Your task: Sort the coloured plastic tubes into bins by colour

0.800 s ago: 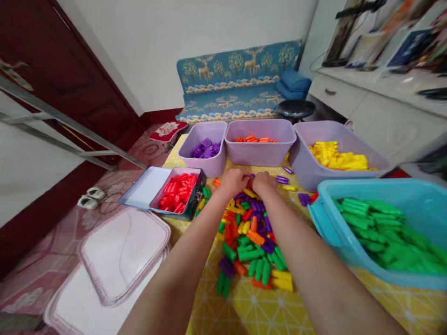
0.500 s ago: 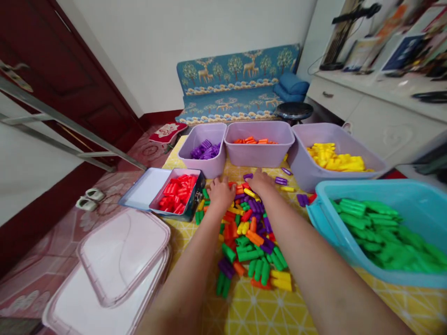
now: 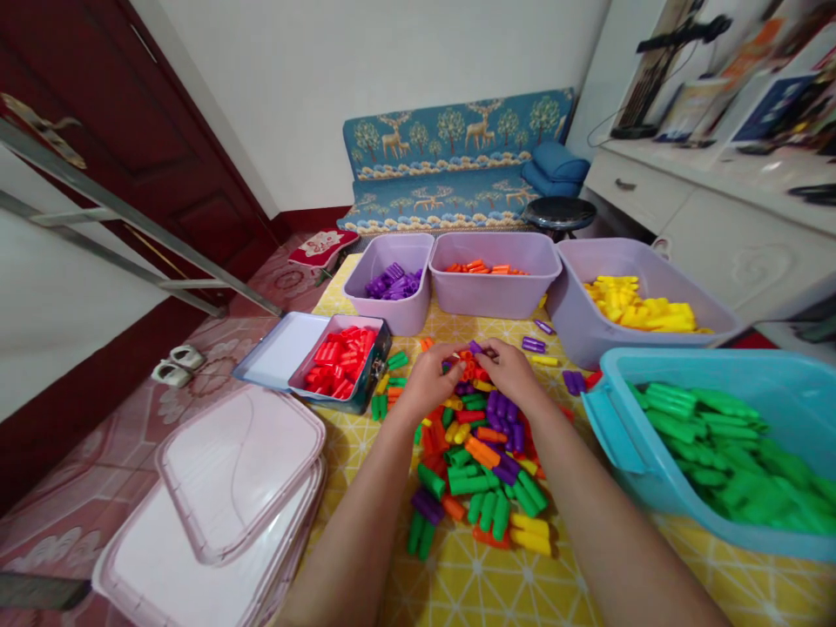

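Both hands (image 3: 431,381) (image 3: 511,373), fingertips (image 3: 488,359) now closer together

2 bare arms in view, entering at the lower edge, well apart there, and converging as they reach forward. Left arm (image 3: 366,514) slants up to the right; right arm (image 3: 597,505) slants up to the left. Left hand (image 3: 431,383): back mostly up, fingers bent inward, thumb set apart from them. Right hand (image 3: 508,374): back up, fingers curled inward. The 2 sets of fingertips face each other, near; contact and grip too small to tell.
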### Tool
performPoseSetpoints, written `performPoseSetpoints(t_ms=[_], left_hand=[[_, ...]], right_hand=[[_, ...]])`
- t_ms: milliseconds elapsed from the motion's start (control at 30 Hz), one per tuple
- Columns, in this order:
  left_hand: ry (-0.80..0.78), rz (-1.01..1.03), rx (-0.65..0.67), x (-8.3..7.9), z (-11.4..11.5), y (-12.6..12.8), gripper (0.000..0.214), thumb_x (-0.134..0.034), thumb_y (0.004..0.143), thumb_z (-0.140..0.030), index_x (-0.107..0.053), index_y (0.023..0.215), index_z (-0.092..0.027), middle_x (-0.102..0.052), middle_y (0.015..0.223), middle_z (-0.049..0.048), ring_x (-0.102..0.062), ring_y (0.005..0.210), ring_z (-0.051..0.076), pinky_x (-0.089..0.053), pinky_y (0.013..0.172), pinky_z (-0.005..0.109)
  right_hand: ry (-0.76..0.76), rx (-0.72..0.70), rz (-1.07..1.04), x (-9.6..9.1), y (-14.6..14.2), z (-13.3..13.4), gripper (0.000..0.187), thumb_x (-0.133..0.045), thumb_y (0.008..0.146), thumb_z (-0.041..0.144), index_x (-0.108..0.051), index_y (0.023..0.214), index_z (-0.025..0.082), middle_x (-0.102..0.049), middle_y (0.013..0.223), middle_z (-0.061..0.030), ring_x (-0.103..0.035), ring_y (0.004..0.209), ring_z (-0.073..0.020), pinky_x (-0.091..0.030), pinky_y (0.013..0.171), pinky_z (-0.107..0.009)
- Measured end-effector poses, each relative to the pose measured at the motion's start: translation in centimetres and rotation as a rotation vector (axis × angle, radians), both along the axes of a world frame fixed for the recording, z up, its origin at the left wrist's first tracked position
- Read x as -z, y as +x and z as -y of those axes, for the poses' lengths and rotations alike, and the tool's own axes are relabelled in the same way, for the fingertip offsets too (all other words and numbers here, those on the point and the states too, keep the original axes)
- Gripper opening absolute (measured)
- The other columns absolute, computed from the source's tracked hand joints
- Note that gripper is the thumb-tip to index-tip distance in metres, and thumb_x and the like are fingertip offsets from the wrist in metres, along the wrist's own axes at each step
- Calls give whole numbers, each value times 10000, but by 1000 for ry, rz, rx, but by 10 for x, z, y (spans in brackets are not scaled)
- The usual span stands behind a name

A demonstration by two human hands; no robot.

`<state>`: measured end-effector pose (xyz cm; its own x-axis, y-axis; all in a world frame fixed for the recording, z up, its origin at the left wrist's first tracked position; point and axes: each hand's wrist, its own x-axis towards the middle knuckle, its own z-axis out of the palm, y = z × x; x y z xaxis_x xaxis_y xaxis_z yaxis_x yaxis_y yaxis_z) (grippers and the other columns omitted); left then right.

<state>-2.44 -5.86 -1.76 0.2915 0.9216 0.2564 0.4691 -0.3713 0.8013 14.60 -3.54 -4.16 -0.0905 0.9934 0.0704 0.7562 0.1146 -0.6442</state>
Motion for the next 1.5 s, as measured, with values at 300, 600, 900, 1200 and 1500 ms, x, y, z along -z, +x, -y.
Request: performPoseSetpoints(t_ms=[300, 600, 900, 1200, 1500], left_hand=[[95, 61, 177, 3, 23, -5, 577, -744, 712, -270, -568, 1260, -237, -564, 1290, 88, -530, 1176, 243, -402, 1026, 375], [82, 161, -21, 17, 23, 0, 338, -649, 809, -321, -579, 1117, -201, -629, 1210, 76, -590, 1098, 210, -447, 954, 340], [19, 335, -10, 16, 24, 4, 232, -456, 922, -332, -608, 972, -163, -676, 1067, 72, -625, 983, 183, -470, 880, 290], [55, 323, -15, 19, 22, 3, 301, -446, 931, -341, -683, 1011, -174, -684, 1071, 76, -619, 992, 186, -458, 910, 312], [41, 321, -30, 17, 23, 4, 272, -520, 899, -324, -678, 1059, -170, -698, 1070, 75, -632, 998, 190, -470, 921, 316]], right_hand=[[170, -27, -288, 9, 11, 36, 376, -502, 851, 277, -534, 1223, 228, -691, 849, -17, -646, 809, -191, -491, 798, -335], [225, -90, -296, 5, 11, 45, 519, -562, 847, 345, -459, 1351, 273, -673, 1071, -45, -628, 979, -210, -475, 908, -378], [324, -153, -308, 4, 8, 42, 369, -593, 821, 249, -629, 1181, 319, -500, 1310, -42, -515, 1174, -208, -404, 1024, -394], [357, -238, -455, -5, 2, 48, 169, -626, 807, 223, -692, 950, 285, -599, 1074, -31, -568, 1052, -188, -457, 942, -355], [291, -130, -489, -4, -2, 51, 207, -554, 842, 290, -635, 1026, 239, -669, 1030, -49, -615, 979, -206, -478, 893, -364]])
